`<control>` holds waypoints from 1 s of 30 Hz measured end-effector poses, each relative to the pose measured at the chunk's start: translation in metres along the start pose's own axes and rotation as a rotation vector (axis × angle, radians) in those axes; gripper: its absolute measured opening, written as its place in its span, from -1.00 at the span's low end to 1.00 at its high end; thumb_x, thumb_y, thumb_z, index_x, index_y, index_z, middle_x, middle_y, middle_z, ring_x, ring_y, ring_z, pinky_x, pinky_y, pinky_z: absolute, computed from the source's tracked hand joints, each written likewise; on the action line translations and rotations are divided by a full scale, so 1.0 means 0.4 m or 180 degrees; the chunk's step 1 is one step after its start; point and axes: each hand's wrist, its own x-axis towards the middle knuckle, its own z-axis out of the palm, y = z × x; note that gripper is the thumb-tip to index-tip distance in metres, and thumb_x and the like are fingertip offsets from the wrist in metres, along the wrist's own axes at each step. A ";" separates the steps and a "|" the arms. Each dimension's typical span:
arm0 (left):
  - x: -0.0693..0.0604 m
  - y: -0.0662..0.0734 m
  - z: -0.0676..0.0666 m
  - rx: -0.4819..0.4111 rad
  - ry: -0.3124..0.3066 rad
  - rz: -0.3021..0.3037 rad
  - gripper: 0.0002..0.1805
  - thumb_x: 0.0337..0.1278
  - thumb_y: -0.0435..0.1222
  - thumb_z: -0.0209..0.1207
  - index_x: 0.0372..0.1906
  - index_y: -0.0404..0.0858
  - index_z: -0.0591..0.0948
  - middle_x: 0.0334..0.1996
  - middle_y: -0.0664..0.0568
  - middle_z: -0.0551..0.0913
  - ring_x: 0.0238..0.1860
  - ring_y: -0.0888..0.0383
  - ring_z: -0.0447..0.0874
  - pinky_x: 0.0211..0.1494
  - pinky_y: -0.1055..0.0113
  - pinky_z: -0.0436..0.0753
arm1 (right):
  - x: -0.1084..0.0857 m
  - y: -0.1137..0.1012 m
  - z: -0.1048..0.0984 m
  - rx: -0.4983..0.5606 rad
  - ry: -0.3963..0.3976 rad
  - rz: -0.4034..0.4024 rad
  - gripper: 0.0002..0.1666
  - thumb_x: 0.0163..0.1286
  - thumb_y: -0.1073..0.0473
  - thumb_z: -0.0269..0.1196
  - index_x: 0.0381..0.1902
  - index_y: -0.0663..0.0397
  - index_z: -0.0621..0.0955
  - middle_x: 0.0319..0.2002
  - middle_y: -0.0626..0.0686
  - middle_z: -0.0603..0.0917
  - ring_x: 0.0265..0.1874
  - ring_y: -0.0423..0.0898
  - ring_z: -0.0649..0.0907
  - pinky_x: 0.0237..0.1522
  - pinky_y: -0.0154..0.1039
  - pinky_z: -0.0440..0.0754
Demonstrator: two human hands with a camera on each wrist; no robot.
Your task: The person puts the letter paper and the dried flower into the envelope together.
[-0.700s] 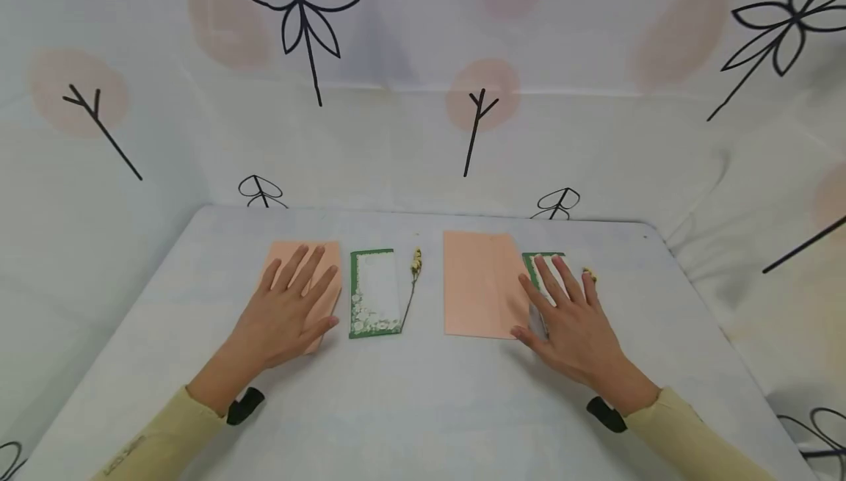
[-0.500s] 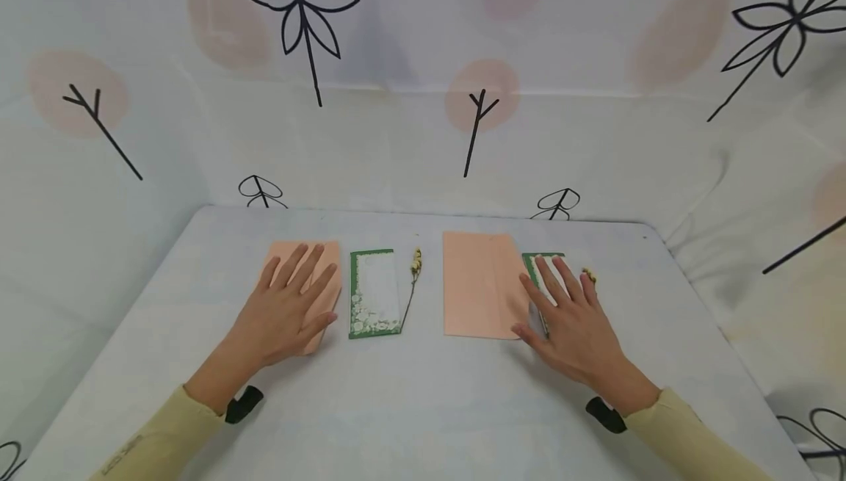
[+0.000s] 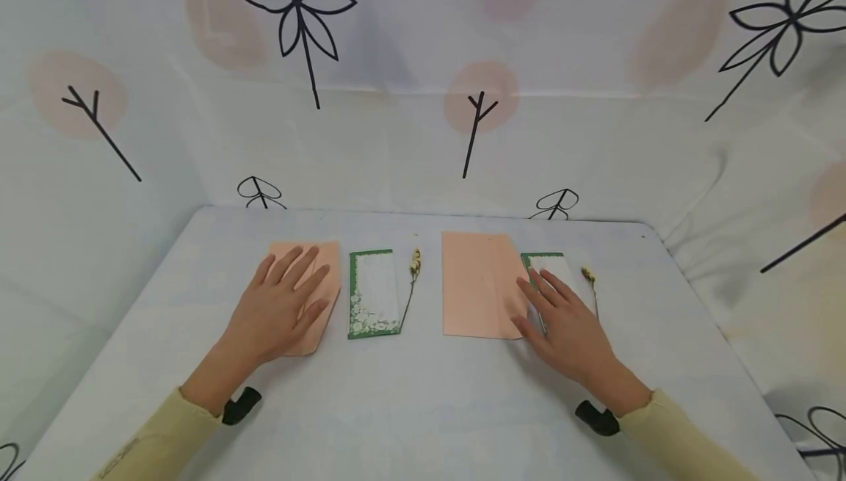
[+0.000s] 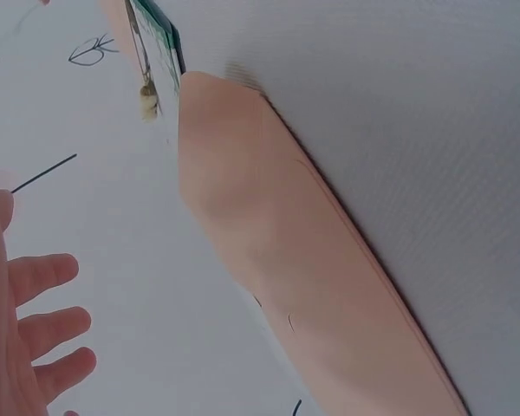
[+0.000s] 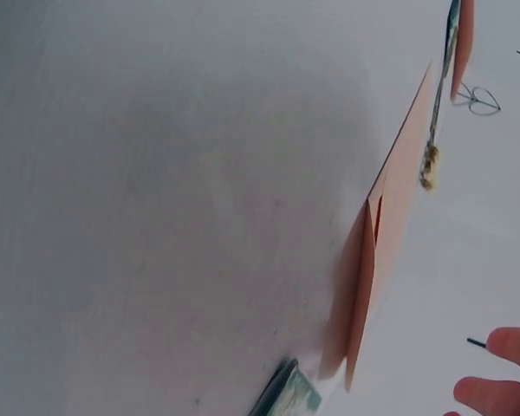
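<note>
Peach paper makes up the left envelope (image 4: 269, 225), beneath the left hand (image 3: 274, 312), whose fingers are extended, slightly spread and hold nothing; the left wrist view shows them apart from it. The right hand (image 3: 562, 327) hangs over the green-edged right card (image 3: 554, 261), fingers loosely straight and holding nothing, beside the right envelope (image 3: 479, 286). White table (image 3: 423, 407) stretches along the near side; its far edge meets a patterned backdrop (image 3: 390, 143). Between the envelopes lie the left card (image 3: 375, 290) and left dried flower (image 3: 415, 266); the right dried flower (image 3: 588, 275) lies farther right.
</note>
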 end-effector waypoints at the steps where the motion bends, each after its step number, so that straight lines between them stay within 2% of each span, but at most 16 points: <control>1: -0.001 0.000 0.000 0.0003 0.0015 -0.0013 -0.15 0.51 0.20 -0.60 0.36 -0.24 0.47 0.44 -0.20 0.29 0.43 -0.19 0.18 0.39 -0.22 0.11 | 0.000 -0.002 0.002 0.0039 0.0000 0.0026 -0.28 0.36 -0.06 0.28 0.35 0.22 0.47 0.38 0.27 0.39 0.40 0.20 0.30 0.25 0.17 0.35; 4: -0.006 0.000 0.001 -0.0012 0.0025 -0.0081 -0.21 0.53 0.18 -0.51 0.35 -0.24 0.49 0.41 -0.19 0.33 0.41 -0.18 0.22 0.39 -0.21 0.12 | 0.003 -0.011 0.006 0.0160 0.0019 0.0064 -0.30 0.35 -0.03 0.30 0.33 0.23 0.48 0.37 0.26 0.41 0.37 0.21 0.34 0.22 0.17 0.40; 7: -0.011 -0.003 0.002 -0.0081 -0.0002 -0.0189 -0.36 0.53 0.10 -0.26 0.33 -0.23 0.50 0.38 -0.18 0.38 0.38 -0.17 0.28 0.39 -0.19 0.14 | 0.007 -0.021 0.009 0.0285 0.0025 0.0068 -0.33 0.37 0.00 0.29 0.34 0.23 0.48 0.36 0.26 0.43 0.35 0.22 0.36 0.22 0.16 0.39; 10: -0.017 -0.009 0.007 -0.0231 0.0003 -0.0304 -0.49 0.42 -0.04 0.00 0.28 -0.25 0.53 0.33 -0.19 0.45 0.32 -0.18 0.36 0.37 -0.19 0.18 | 0.013 -0.030 0.012 0.0439 -0.0011 0.0102 -0.35 0.41 0.02 0.26 0.35 0.24 0.46 0.35 0.25 0.44 0.35 0.23 0.37 0.24 0.18 0.36; 12: -0.020 -0.015 0.011 -0.0335 0.0019 -0.0377 -0.51 0.35 -0.10 0.10 0.25 -0.26 0.55 0.28 -0.19 0.50 0.28 -0.19 0.41 0.36 -0.19 0.22 | 0.017 -0.038 0.015 0.0547 -0.0054 0.0153 -0.36 0.44 0.02 0.23 0.36 0.24 0.45 0.36 0.23 0.43 0.35 0.22 0.37 0.25 0.19 0.35; 19: -0.033 -0.034 0.010 -0.0570 -0.0030 -0.0642 -0.57 0.34 -0.19 0.15 0.21 -0.31 0.57 0.18 -0.21 0.59 0.14 -0.23 0.55 0.20 -0.12 0.45 | 0.023 -0.060 0.021 0.0849 -0.0174 0.0327 -0.39 0.49 0.01 0.16 0.38 0.20 0.44 0.38 0.21 0.42 0.35 0.21 0.38 0.26 0.22 0.32; 24: -0.042 -0.051 -0.002 -0.0818 -0.0222 -0.0966 -0.59 0.35 -0.24 0.16 0.23 -0.26 0.55 0.14 -0.24 0.60 0.13 -0.26 0.55 0.05 -0.19 0.53 | 0.034 -0.074 0.026 0.1079 -0.0192 0.0392 -0.41 0.49 0.03 0.17 0.38 0.17 0.44 0.37 0.19 0.43 0.34 0.21 0.40 0.25 0.23 0.32; 30: -0.057 -0.098 0.002 -0.1150 -0.0482 -0.1192 -0.54 0.37 -0.20 0.17 0.29 -0.26 0.51 0.17 -0.28 0.56 0.18 -0.29 0.50 0.09 -0.22 0.48 | 0.050 -0.089 0.039 0.1384 -0.0190 0.0422 -0.42 0.48 0.05 0.20 0.38 0.14 0.45 0.37 0.17 0.44 0.32 0.20 0.43 0.24 0.22 0.35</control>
